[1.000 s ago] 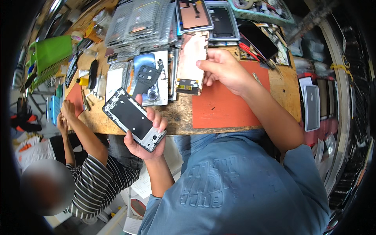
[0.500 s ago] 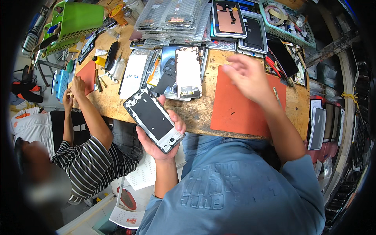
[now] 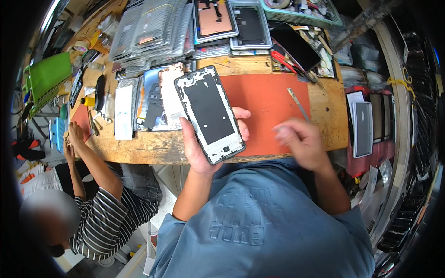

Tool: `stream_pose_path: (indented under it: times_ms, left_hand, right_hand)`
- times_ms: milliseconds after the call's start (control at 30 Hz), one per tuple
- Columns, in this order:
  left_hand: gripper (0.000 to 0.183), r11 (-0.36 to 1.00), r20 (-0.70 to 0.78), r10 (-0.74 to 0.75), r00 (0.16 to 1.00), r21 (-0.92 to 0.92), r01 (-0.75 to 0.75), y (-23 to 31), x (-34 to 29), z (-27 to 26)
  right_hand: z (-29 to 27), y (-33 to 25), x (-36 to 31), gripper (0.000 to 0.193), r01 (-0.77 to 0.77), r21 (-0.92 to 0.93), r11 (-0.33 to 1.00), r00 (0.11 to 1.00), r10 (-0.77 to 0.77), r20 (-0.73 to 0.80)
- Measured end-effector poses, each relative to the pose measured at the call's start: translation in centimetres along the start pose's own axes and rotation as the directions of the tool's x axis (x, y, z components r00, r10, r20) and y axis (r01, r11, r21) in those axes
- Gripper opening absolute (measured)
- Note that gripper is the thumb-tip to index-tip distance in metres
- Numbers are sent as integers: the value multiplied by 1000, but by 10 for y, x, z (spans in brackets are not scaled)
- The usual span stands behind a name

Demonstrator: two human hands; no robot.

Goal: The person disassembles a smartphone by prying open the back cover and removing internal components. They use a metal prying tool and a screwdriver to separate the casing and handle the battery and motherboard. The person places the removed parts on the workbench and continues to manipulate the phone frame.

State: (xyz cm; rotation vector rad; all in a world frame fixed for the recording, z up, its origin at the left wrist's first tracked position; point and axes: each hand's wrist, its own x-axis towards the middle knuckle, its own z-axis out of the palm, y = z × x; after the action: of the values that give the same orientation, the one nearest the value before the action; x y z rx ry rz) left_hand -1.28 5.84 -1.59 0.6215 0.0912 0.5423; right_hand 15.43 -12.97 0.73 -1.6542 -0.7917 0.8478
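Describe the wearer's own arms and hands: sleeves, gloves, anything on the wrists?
Short blue-grey sleeves, no markings visible; arms bare below them. Left hand and right hand ungloved. No watch or bracelet shows. Right hand is blurred, so finer detail can't be told.

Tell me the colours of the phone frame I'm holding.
The phone frame has a black centre, silvery surround and dark outer edge, best seen in the head view.
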Motion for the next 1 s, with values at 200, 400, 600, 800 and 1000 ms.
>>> stream_pose_path:
  times_ms: [200,400,600,800,1000]
  left_hand:
    - [108,998,57,-66,996,-21,67,-14,11,18]
    - [55,550,-248,342,907,835,21,14,4,12]
    - [9,-127,-108,221,969,982,139,22,-31,17]
    - [9,-371,36,110,993,929,8,-14,-15,15]
    - [8,-214,-33,337,941,970,111,13,4,9]
  right_hand:
    - [39,-3,8,21,-168,525,834,945,-15,327]
    - [-8,8,14,24,-48,570,820,998,10,70]
    - [-82,29,5,24,167,462,871,953,-22,-304]
    - [-91,31,-8,24,174,487,856,926,26,-377]
    - [-104,28,-19,26,207,452,868,894,19,-447]
